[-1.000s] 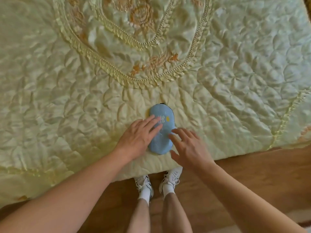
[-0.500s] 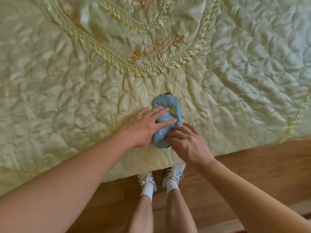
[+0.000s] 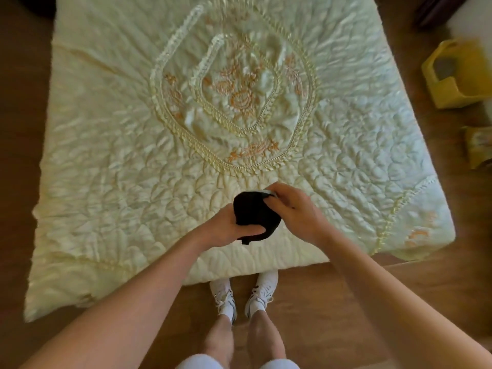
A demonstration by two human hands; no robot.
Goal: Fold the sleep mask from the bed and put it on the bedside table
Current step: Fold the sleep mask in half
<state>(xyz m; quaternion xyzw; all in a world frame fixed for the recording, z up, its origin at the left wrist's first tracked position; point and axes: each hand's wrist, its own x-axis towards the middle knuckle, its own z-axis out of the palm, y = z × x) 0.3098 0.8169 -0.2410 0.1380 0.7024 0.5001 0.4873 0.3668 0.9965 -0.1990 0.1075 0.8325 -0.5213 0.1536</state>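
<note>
Head view: the folded sleep mask [image 3: 254, 218], black side uppermost with a pale blue edge at its far end, is held above the near edge of the bed [image 3: 111, 166]. The left hand [image 3: 231, 227] is closed on its near left side, thumb across the black fabric; the right hand [image 3: 295, 211] is closed on its far right edge. A yellow container [image 3: 458, 75] is seen on the wooden floor [image 3: 319, 302] at right
</note>
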